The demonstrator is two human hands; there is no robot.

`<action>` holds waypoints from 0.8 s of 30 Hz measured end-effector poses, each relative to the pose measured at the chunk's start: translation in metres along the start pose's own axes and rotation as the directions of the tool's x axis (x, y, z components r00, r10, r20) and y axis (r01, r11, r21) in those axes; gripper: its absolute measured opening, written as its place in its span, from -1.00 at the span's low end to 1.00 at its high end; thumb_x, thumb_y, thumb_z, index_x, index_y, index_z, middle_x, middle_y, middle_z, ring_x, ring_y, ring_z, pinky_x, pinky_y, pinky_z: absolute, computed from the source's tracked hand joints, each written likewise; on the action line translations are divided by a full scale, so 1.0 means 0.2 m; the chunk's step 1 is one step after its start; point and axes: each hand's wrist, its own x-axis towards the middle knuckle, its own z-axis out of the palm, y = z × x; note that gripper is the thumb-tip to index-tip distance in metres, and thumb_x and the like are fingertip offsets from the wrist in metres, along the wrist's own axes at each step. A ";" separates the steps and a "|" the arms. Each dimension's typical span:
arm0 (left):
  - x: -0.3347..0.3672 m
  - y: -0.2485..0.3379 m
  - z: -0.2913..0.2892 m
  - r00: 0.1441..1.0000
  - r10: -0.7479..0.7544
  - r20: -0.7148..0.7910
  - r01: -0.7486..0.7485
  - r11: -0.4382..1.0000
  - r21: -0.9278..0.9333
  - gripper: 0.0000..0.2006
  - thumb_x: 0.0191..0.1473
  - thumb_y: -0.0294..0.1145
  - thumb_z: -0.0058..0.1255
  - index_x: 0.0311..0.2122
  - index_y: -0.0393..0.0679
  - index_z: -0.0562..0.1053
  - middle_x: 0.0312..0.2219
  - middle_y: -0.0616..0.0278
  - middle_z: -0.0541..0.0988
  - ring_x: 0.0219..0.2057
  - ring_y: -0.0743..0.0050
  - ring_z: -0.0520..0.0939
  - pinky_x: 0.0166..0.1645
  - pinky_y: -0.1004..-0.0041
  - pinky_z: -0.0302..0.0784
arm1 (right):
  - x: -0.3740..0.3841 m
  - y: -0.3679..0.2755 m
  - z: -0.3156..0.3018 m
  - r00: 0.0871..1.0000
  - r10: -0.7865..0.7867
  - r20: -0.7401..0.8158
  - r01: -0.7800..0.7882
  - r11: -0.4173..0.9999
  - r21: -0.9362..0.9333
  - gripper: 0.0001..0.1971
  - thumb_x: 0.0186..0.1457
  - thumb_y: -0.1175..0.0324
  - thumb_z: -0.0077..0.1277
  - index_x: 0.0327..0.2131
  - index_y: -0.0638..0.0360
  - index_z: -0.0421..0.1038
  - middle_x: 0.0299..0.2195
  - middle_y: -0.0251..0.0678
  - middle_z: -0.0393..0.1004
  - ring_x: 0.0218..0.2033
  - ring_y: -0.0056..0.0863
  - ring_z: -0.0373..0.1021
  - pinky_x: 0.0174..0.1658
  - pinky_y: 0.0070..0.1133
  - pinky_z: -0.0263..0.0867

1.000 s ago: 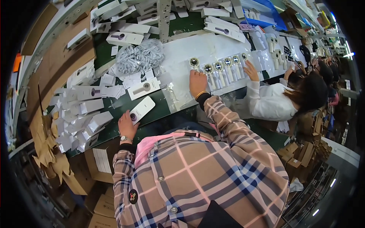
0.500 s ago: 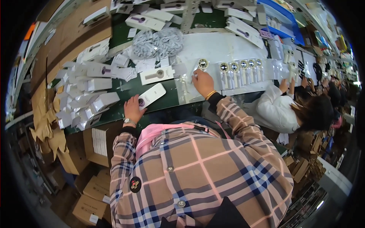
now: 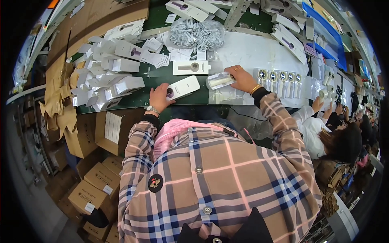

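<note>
My left hand (image 3: 161, 98) grips the near-left end of a slim white carton (image 3: 184, 87) with a purple-and-dark picture on it, tilted on the green table. At the carton's far-right end, my right hand (image 3: 242, 79) is closed on a white-handled device (image 3: 220, 80) in a clear bag. The fingers cover that device's other end. Behind the held carton lies another white carton (image 3: 190, 67) with a device pictured on it. To the right of my right hand, several bagged devices (image 3: 286, 83) with round gold-rimmed heads and white handles lie in a row.
Open white cartons (image 3: 113, 77) pile up on the left. A heap of grey-white cords (image 3: 197, 34) sits at the back beside small white papers. Far right are a blue bin (image 3: 330, 40) and a person in white (image 3: 312, 137). Brown boxes (image 3: 95, 194) stand below on the left.
My right hand has brought the bagged device left, away from the row, and turned it beside the carton. My left hand still holds the carton. The whole view has shifted.
</note>
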 end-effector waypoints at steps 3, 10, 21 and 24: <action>0.00 0.05 -0.03 0.997 0.067 0.031 -0.066 0.997 -0.043 -0.17 -0.26 -0.12 0.51 0.15 -0.09 0.34 0.07 0.12 0.52 0.13 -0.02 0.51 0.28 -0.05 0.31 | 0.00 -0.11 0.03 1.000 -0.015 -0.011 0.016 0.992 0.129 -0.28 -0.17 0.43 0.29 0.18 0.00 0.37 0.03 -0.23 0.45 0.11 -0.11 0.32 0.18 -0.33 0.32; 0.03 0.11 -0.10 0.941 0.336 0.039 -0.328 0.935 -0.132 -0.19 -0.18 -0.01 0.44 0.21 0.00 0.40 0.04 0.14 0.54 0.08 0.04 0.54 0.18 0.12 0.43 | 0.12 -0.30 0.12 0.989 -0.139 0.044 0.132 0.982 0.134 -0.28 -0.16 0.30 0.37 0.15 0.09 0.37 0.04 -0.14 0.45 0.09 -0.08 0.33 0.18 -0.33 0.32; 0.10 -0.03 -0.08 0.942 0.234 0.240 -0.125 0.910 -0.395 -0.17 -0.07 0.00 0.39 0.30 -0.01 0.34 0.06 0.08 0.51 0.08 -0.01 0.52 0.19 0.24 0.43 | 0.26 -0.41 0.47 0.763 0.171 0.623 -0.629 -0.023 0.777 -0.35 0.16 -0.03 0.25 0.19 0.13 0.33 -0.08 -0.21 0.55 -0.21 -0.45 0.54 -0.22 -0.54 0.45; 0.05 0.04 -0.09 0.959 0.279 0.052 -0.259 0.935 -0.243 -0.15 -0.09 -0.09 0.41 0.32 -0.01 0.30 0.10 0.09 0.47 0.11 0.00 0.50 0.24 0.20 0.39 | 0.30 -0.46 0.52 0.672 0.177 0.719 -0.662 -0.291 0.691 -0.34 0.15 -0.13 0.21 0.15 0.12 0.34 -0.20 -0.21 0.61 -0.34 -0.46 0.54 -0.34 -0.56 0.42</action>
